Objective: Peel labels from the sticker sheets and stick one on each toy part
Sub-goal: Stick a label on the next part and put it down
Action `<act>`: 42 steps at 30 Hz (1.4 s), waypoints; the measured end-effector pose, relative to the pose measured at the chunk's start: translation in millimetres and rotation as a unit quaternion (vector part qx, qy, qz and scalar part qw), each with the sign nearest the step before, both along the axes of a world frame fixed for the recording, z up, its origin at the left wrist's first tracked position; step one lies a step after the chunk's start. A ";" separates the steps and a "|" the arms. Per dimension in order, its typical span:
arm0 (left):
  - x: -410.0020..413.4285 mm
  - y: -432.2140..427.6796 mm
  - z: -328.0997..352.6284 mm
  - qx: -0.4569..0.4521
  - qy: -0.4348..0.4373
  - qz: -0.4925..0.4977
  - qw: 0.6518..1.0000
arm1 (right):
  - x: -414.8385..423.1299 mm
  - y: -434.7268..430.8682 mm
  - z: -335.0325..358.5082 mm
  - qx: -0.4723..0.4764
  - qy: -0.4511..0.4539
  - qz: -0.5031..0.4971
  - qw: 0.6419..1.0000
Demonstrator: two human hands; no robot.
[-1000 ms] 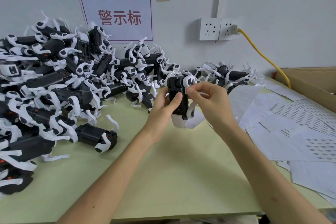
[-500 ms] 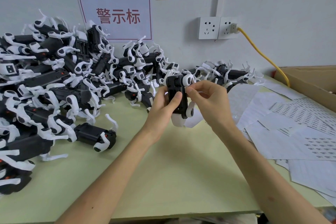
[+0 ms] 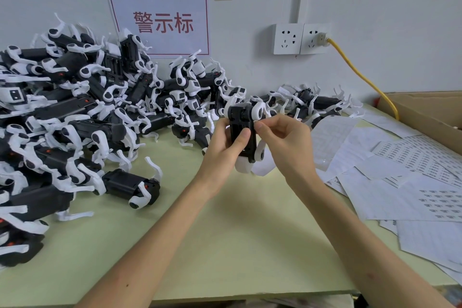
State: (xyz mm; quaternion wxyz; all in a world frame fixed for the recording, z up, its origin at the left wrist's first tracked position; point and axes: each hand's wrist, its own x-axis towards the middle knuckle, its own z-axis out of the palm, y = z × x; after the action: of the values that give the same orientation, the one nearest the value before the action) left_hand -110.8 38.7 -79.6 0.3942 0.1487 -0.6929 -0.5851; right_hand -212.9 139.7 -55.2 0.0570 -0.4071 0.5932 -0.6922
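I see both hands together above the middle of the counter (image 3: 237, 232), clamped on one black-and-white toy part (image 3: 240, 117) that stands roughly upright between them. My left hand (image 3: 222, 152) grips its black body from the left, thumb pressed across the front. My right hand (image 3: 287, 142) pinches at the part's upper right edge with thumb and forefinger. I cannot tell whether a label sits between those fingertips, it is too small. The heap of toy parts (image 3: 87, 117) fills the left side of the counter and runs along the wall behind my hands. The sticker sheets (image 3: 390, 170) lie spread and overlapping on the right, beside a cardboard box (image 3: 425, 110). A yellow cable (image 3: 362, 77) runs from the wall sockets (image 3: 300, 39) toward that box.
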 end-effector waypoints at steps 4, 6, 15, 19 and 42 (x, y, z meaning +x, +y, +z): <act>0.3 0.0 -0.5 -0.008 0.003 0.005 1.000 | 0.1 -0.3 0.5 0.002 -0.024 0.002 1.000; 0.6 0.5 -0.6 -0.010 0.006 0.009 1.000 | 0.8 0.0 0.4 0.002 -0.041 0.009 0.999; 3.5 1.5 3.2 0.011 0.016 -0.017 1.000 | -1.8 3.7 3.9 0.054 -0.176 0.054 0.981; 5.5 2.8 7.8 0.092 0.044 -0.090 0.991 | -3.7 6.5 6.5 0.089 -0.197 0.108 0.970; 13.0 7.9 13.1 0.215 0.048 -0.243 0.945 | -1.8 1.6 3.1 -0.046 -0.134 0.243 0.960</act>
State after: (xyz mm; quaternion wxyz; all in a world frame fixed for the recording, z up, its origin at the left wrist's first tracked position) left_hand -97.8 46.5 -66.5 0.2321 0.0288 -0.5462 -0.8043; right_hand -214.7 141.3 -52.1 0.2834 -0.4444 0.4309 -0.7325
